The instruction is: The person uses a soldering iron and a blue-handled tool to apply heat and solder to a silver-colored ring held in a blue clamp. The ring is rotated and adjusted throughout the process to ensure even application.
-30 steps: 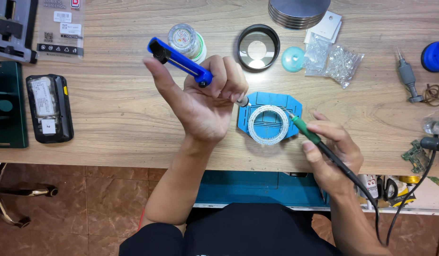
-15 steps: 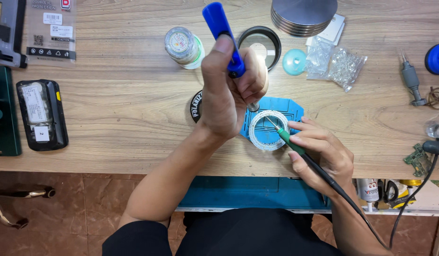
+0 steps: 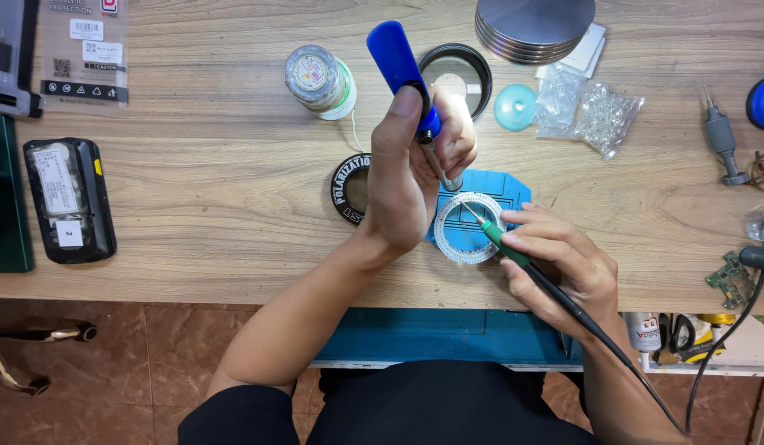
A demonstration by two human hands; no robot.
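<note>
My left hand [image 3: 411, 169] grips a blue-handled tool [image 3: 398, 62] upright, its metal tip pointing down at the far edge of a white ring-shaped circuit board [image 3: 468, 228]. The ring lies on a blue mat [image 3: 505, 188] near the table's front edge. My right hand [image 3: 555, 264] holds a green-handled soldering iron [image 3: 507, 247] like a pen, its tip touching the ring's upper part; a black cable trails from it to the right. A black ring with white lettering [image 3: 349, 189] lies just left of my left hand.
A solder spool [image 3: 320, 80], a black lens ring [image 3: 456, 70], stacked metal discs [image 3: 534, 25], a teal cap [image 3: 514, 107] and clear plastic bags [image 3: 596, 111] lie behind. A black handheld device [image 3: 68, 198] lies left. A grey tool [image 3: 722, 140] and small green circuit board [image 3: 732, 280] sit right.
My left hand swung the blue tool from lying flat above the table to upright and brought its tip down to the ring. My right hand kept the iron at the ring.
</note>
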